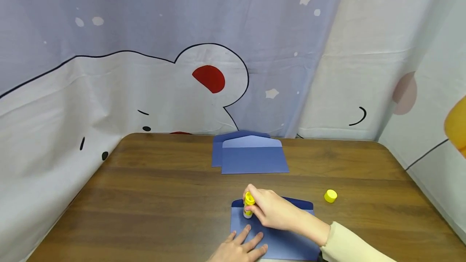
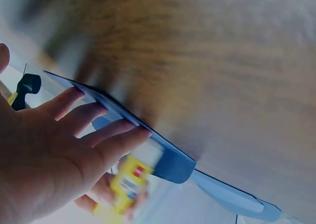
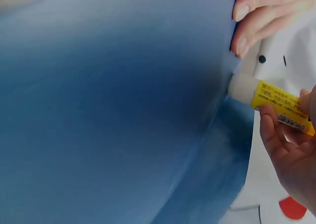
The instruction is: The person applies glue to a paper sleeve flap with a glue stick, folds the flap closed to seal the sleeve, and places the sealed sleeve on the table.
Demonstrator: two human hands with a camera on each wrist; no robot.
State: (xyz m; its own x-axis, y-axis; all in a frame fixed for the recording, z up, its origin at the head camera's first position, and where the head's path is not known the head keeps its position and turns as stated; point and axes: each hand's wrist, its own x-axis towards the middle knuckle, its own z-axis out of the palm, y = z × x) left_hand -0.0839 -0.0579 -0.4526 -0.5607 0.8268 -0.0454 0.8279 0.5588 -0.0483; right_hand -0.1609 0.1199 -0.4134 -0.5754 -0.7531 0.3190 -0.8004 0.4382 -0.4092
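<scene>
A blue envelope (image 1: 284, 237) lies near the table's front, its darker flap (image 1: 300, 203) opened away from the person. My right hand (image 1: 274, 209) pinches a yellow glue stick (image 3: 281, 105), its white end down against the envelope near the flap's fold, toward the left side. Fingers spread, my left hand (image 1: 238, 250) rests on the envelope's lower left part. In the left wrist view the left hand (image 2: 64, 155) shows its palm side, with the glue stick (image 2: 131, 182) beyond it. A yellow cap (image 1: 330, 196) stands on the table, right of the envelope.
Two more blue envelopes (image 1: 255, 161) overlap at the back of the wooden table (image 1: 164, 197), before a printed curtain (image 1: 284, 51). A light sleeve (image 1: 349, 246) covers the right forearm.
</scene>
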